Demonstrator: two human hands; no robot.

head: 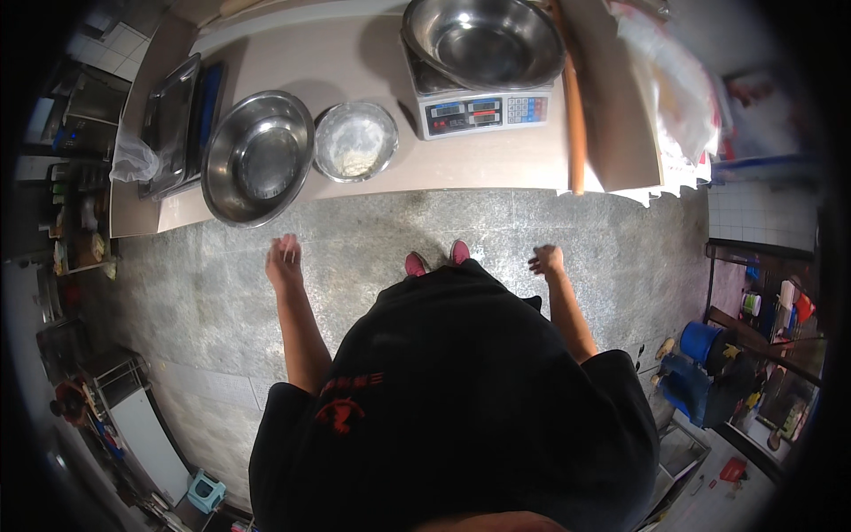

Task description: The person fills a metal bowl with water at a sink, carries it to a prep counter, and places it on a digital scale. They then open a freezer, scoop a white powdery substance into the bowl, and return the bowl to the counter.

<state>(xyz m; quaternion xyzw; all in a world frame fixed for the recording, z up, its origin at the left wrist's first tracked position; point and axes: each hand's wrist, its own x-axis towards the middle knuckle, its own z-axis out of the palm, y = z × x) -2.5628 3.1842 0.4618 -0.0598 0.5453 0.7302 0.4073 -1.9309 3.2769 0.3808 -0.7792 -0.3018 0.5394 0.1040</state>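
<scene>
My left hand [284, 259] hangs over the floor just below the tilted steel basin, holding nothing, its fingers loosely bent. Over on the right, my right hand [546, 260] is also empty above the floor, fingers partly curled and apart. The empty metal basin [269, 156] rests at the counter's front edge and juts past it. Beside it stands a smaller metal bowl [357, 141] with white powder, likely flour, in it. A large steel basin [485, 43] sits on a digital scale [485, 114]. Right of the scale lies a wooden rolling pin [573, 126].
The counter [312, 63] has raised side panels. At its left are metal trays [174, 123] and a plastic bag [133, 158]; more plastic bags [678, 86] hang over the right panel. Blue bins [688, 389] and a pale blue stool [206, 492] stand on the floor.
</scene>
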